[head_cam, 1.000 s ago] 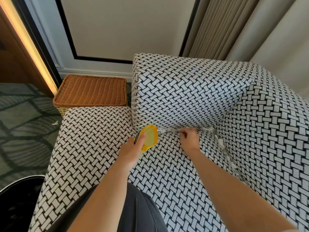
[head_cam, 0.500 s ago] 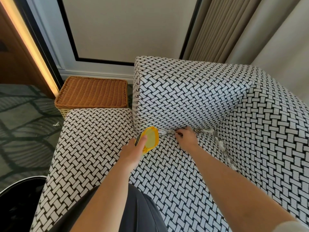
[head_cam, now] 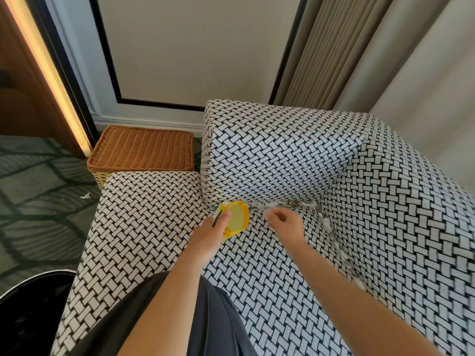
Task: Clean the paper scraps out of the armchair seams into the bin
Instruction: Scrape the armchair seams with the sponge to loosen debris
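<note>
The armchair (head_cam: 257, 291) fills most of the view, blocky and upholstered in a black-and-white basket-weave fabric, with a boxy side cushion (head_cam: 270, 155) rising from the flat seat. Behind it, pleated beige curtains (head_cam: 334, 60) hang beside a panelled wall. A square woven wicker basket (head_cam: 144, 150) stands on the patterned carpet just beyond the seat, and the round black bin (head_cam: 30, 317) sits at the lower left corner.

Both bare forearms reach forward over the seat. The left hand (head_cam: 209, 235) grips a rounded yellow plastic object (head_cam: 237, 217), thumb pressed on top, its edge at the seam. The right hand (head_cam: 285, 224) hovers just beside it with its fingers loosely curled and blurred; I cannot tell whether they pinch anything.

White paper scraps (head_cam: 277, 204) line the seam under the cushion and run down the right-hand seam; one lies on the carpet (head_cam: 85, 196).
</note>
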Demonstrator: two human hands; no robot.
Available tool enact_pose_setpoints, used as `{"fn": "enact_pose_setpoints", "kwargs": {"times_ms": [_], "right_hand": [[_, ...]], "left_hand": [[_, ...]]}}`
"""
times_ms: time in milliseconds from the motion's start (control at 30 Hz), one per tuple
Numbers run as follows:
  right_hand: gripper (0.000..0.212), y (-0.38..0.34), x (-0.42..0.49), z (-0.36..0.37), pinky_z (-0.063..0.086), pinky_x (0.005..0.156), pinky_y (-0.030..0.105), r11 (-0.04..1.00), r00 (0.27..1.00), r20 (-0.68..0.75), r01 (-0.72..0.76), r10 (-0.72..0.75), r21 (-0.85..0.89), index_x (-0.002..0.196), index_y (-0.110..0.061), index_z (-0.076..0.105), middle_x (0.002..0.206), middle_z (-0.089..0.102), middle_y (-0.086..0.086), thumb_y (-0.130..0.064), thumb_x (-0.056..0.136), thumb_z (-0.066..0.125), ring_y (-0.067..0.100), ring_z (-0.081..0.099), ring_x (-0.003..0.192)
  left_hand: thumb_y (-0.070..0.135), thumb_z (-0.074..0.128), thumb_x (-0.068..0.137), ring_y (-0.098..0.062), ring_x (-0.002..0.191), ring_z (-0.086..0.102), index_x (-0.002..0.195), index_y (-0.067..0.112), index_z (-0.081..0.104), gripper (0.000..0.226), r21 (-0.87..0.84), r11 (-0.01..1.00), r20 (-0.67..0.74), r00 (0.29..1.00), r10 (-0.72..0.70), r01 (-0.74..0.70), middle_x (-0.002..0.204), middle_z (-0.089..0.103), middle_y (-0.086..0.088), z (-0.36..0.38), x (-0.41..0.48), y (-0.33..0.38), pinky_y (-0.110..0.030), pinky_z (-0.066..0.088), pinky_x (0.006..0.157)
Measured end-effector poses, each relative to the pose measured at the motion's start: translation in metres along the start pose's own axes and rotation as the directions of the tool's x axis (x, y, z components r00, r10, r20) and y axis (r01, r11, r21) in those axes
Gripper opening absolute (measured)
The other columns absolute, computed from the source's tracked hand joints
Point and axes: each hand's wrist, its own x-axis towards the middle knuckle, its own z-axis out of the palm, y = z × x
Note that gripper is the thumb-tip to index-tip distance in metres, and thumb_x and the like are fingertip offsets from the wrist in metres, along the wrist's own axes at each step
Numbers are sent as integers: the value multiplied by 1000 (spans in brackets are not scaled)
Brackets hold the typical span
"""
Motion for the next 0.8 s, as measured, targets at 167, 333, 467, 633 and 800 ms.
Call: {"fn": "enact_pose_setpoints", "kwargs": {"times_ms": [167, 333, 467, 633, 800], "right_hand": [[5, -43, -25, 10, 40, 51, 12, 958, 998, 37, 46, -58, 283, 88, -10, 62, 56, 56, -10, -12, 84, 65, 0, 47, 49], [11, -52, -37, 21, 39, 50, 10, 968, 966, 79, 239, -245, 76, 91, -9, 65, 67, 59, -5, -10, 90, 54, 2, 47, 54], [18, -27, -24, 15, 36, 49, 14, 985, 990, -116, 100, -84, 144, 102, -17, 63, 72, 57, -5, -15, 95, 47, 7, 42, 57], [29, 50, -9, 0, 51, 80, 27, 928, 990, -143, -41, -14, -369, 122, -14, 54, 101, 52, 0, -19, 95, 47, 11, 51, 88], [37, 66, 7, 5, 45, 94, 36, 880, 949, -296, -43, -113, -473, 127, -11, 49, 110, 53, 6, -25, 93, 51, 17, 49, 101]], "left_hand": [[74, 19, 85, -22, 97, 50, 133, 18, 41, 77, -8, 1000, -1, 1000, 30, -30, 115, 52, -9, -1, -11, 5, -32, 37, 78], [78, 16, 82, -24, 104, 51, 133, 19, 41, 82, -5, 999, -8, 999, 46, -46, 121, 53, -10, 0, -16, 7, -34, 38, 84], [89, 11, 69, -23, 103, 51, 133, 25, 41, 95, -20, 998, 40, 998, 58, -57, 121, 53, -5, 2, -10, 5, -38, 42, 88], [82, 15, 75, -16, 91, 51, 128, 24, 44, 84, -65, 993, 52, 994, 98, -95, 109, 54, -2, 6, -3, 4, -36, 44, 80], [70, 18, 88, -4, 77, 43, 127, 26, 45, 65, -74, 992, 38, 994, 105, -102, 108, 50, 1, 7, 2, 4, -26, 38, 64]]}}
